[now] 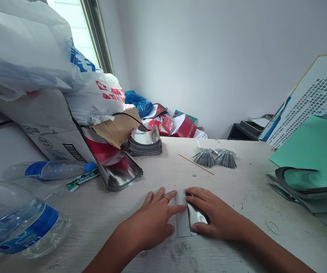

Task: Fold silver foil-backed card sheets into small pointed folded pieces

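While flat, silvery sheet (182, 223) lengthwise toward the wall (209, 68).

A head-worn camera looks forward and down across the tabletop (166, 170).

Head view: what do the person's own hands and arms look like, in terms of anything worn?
The left hand is ungloved, with a thin gold-toned ring on one finger. The right hand is bare, with no ring visible. Both forearms show no sleeves, watch or bracelet.
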`<action>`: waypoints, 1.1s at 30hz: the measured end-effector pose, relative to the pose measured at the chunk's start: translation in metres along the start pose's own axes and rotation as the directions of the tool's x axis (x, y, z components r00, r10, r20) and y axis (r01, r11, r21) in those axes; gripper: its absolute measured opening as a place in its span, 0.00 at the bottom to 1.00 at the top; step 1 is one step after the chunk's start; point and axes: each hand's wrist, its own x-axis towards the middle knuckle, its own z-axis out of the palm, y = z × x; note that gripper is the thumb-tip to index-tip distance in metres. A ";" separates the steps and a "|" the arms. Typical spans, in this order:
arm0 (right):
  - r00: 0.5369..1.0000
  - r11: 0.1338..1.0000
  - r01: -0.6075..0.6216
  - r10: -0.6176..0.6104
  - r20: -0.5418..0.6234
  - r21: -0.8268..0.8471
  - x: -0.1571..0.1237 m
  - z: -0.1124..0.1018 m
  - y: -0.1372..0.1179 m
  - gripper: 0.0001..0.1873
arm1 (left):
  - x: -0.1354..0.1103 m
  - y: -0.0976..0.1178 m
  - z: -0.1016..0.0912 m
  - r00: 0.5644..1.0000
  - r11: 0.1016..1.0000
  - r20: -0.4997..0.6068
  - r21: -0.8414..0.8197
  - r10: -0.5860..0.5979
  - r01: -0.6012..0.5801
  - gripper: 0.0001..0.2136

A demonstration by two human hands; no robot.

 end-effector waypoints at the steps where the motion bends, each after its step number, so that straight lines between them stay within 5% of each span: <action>1: 1.000 1.000 0.005 -0.005 0.002 0.006 0.000 0.000 0.001 0.37 | 0.000 -0.001 0.001 1.000 1.000 -0.006 -0.003 0.006 -0.006 0.32; 33: 1.000 1.000 -0.009 0.009 0.000 0.009 -0.001 0.005 0.005 0.43 | 0.003 -0.005 0.004 0.997 0.998 -0.064 0.032 0.050 -0.048 0.30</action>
